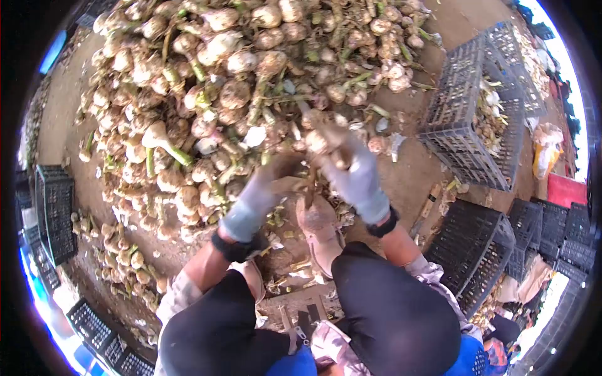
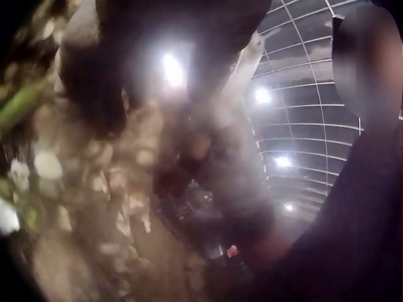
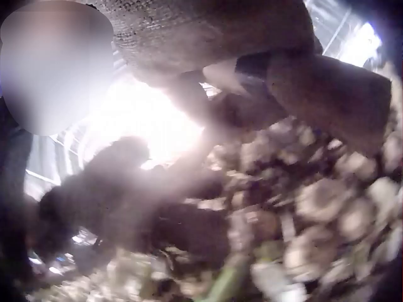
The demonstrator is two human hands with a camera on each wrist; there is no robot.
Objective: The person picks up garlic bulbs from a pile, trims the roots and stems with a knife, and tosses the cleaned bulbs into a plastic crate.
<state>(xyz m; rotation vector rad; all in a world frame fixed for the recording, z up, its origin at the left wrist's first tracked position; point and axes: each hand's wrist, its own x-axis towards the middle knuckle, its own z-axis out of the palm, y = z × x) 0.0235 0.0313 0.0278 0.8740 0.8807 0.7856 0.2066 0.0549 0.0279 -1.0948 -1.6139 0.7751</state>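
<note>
Both hands wear pale, soiled work gloves and meet over the near edge of a heap of garlic bulbs (image 1: 188, 106) in the head view. Blurred by motion, my right hand (image 1: 357, 175) curls its fingers at a garlic bulb (image 1: 318, 141). A brownish stem (image 1: 310, 180) hangs below that bulb, between the hands. My left hand (image 1: 263, 185) bends its fingers and thumb toward this stem and appears to pinch it. In the right wrist view, gloved fingers (image 3: 334, 91) stand close before the heap. The left wrist view is dark and smeared.
To the right stand a black crate (image 1: 464, 119) with garlic scraps inside and another dark crate (image 1: 467, 247). A crate (image 1: 55, 213) is at the left. Loose bulbs (image 1: 125, 257) lie on the dirt floor. My shoe (image 1: 318, 229) is just under the hands.
</note>
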